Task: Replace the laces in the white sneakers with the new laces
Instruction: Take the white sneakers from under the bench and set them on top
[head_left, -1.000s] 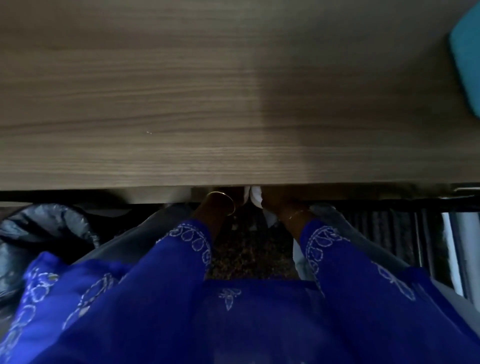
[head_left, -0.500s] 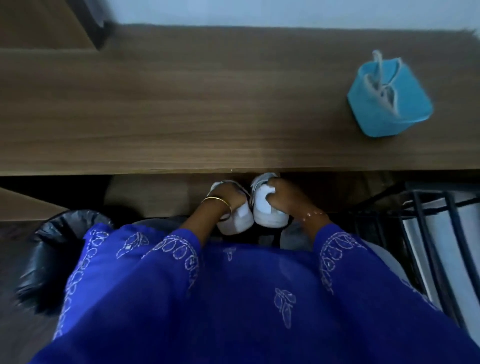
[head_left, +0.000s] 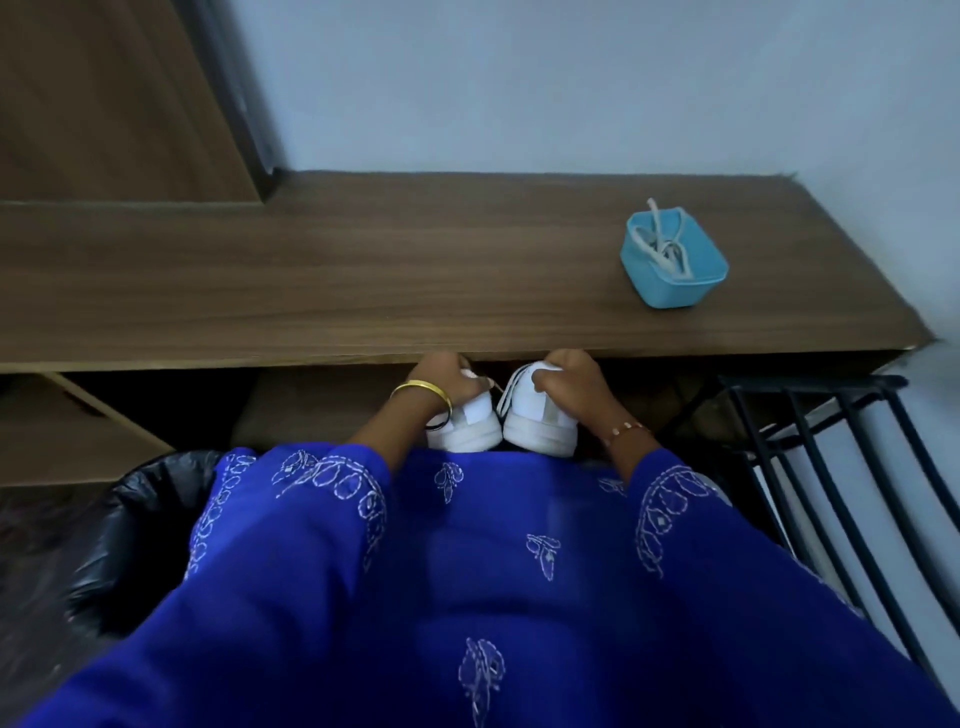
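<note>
Two white sneakers sit heel-toward-me just under the front edge of the wooden desk (head_left: 415, 270). My left hand (head_left: 441, 376) grips the collar of the left sneaker (head_left: 467, 428). My right hand (head_left: 569, 376) grips the collar of the right sneaker (head_left: 535, 421). The toes of both shoes are hidden under the desk edge. On the right of the desk stands a small blue tub (head_left: 674, 265) with white laces (head_left: 665, 247) bundled inside, one end sticking up over the rim.
A black bin bag (head_left: 114, 540) fills a bin at my lower left. A black metal rack (head_left: 831, 467) stands at the right. A wooden panel (head_left: 104, 98) rises at the back left against a pale wall. My blue embroidered garment covers the foreground.
The view has tilted up from the desk's front edge to show the whole top and the blue tub. Both hands have drawn the sneakers out from under the desk toward me.
</note>
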